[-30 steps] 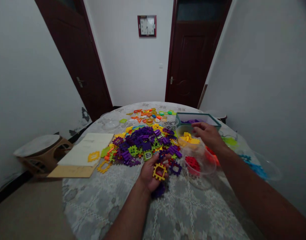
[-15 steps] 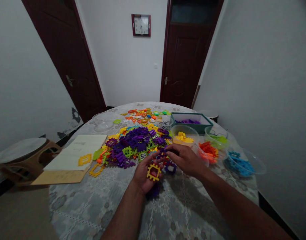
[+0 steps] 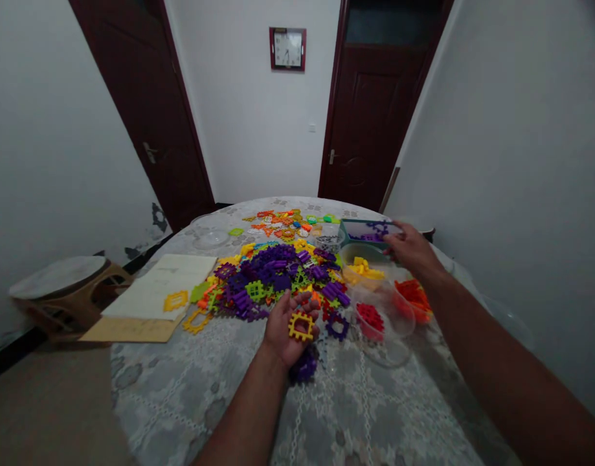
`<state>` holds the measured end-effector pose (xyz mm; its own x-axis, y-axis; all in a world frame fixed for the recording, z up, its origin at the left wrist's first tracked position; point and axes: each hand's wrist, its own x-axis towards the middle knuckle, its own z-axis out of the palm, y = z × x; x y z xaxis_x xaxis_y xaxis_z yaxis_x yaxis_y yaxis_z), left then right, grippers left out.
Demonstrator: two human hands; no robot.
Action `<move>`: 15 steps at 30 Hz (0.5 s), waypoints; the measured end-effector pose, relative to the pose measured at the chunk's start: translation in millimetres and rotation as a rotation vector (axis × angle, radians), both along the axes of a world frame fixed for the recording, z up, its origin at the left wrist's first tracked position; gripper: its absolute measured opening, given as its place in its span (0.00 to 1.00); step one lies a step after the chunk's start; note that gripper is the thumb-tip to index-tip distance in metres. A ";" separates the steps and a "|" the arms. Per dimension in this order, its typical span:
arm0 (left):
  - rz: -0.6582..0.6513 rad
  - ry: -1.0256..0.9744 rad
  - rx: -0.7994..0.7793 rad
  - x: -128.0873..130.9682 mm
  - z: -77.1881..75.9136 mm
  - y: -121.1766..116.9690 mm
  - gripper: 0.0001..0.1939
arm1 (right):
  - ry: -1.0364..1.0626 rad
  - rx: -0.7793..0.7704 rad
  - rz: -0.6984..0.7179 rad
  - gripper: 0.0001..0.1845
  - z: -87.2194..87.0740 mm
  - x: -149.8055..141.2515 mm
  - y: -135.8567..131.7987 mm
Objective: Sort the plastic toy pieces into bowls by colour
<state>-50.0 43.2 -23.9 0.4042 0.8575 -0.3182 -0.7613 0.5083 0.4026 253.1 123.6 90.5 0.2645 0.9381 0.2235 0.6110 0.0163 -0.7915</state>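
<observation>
My left hand (image 3: 280,329), palm up with fingers a little curled, holds a yellow square frame-shaped building piece (image 3: 301,327). Beneath that hand, on the tablecloth, lies a purple piece (image 3: 304,366). Over the rim of a green-edged box (image 3: 348,244) reaches my right hand (image 3: 414,249), pinching a purple interlocking building piece (image 3: 377,226). More purple pieces (image 3: 366,237) lie inside this box. A large mixed heap (image 3: 272,265), mostly purple, spreads beyond my left hand. Just right of the left fingers is a dark purple square frame (image 3: 336,327).
Clear tubs hold yellow pieces (image 3: 362,268), red pieces (image 3: 370,318) and orange-red pieces (image 3: 412,298). Small orange and white pieces (image 3: 278,223) lie at the back. On the left, a yellow frame (image 3: 175,300) rests on an open notebook (image 3: 171,275); a stool (image 3: 64,285) stands beside the table.
My right hand has moved from beside my left hand, forward and right to the box, carrying a purple piece. My left hand still holds the yellow piece. The view has shifted slightly.
</observation>
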 end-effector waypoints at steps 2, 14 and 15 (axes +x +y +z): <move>0.007 -0.002 -0.010 0.4 1.0 -1.0 0.22 | -0.023 0.120 -0.083 0.35 -4.0 -5.0 -2.5; 0.063 -0.002 -0.015 3.8 2.6 -1.0 0.23 | -0.469 0.171 0.781 0.17 -81.5 -147.6 -131.2; 0.066 0.008 -0.022 4.1 3.7 -0.8 0.22 | -0.507 0.150 0.761 0.16 -85.2 -151.9 -132.9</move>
